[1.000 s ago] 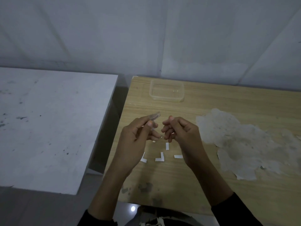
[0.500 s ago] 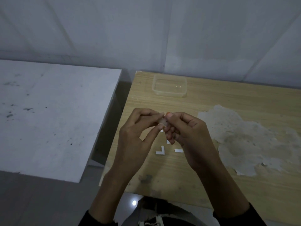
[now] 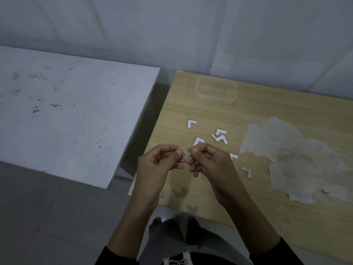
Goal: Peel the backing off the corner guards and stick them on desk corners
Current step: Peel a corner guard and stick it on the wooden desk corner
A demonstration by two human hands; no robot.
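Grip of left hand (image 3: 157, 166) and right hand (image 3: 211, 166) pinched on one translucent corner guard (image 3: 186, 154); white L-shaped pieces (image 3: 191, 123) on desk (image 3: 219, 190)

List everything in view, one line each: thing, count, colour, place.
wooden desk: one, tan, centre to right
worn patch: one, grey-white, right part of the desk
white table: one, white with dark specks, left of the desk
plastic container: one, clear, far left part of the desk
L-shaped pieces: about six, white, scattered on the desk beyond and right of the hands
corner guard: one, translucent, held above the desk's near left part
wall: grey-white, behind both tables
floor: grey, lower left
left hand: pinches the corner guard
right hand: pinches the corner guard
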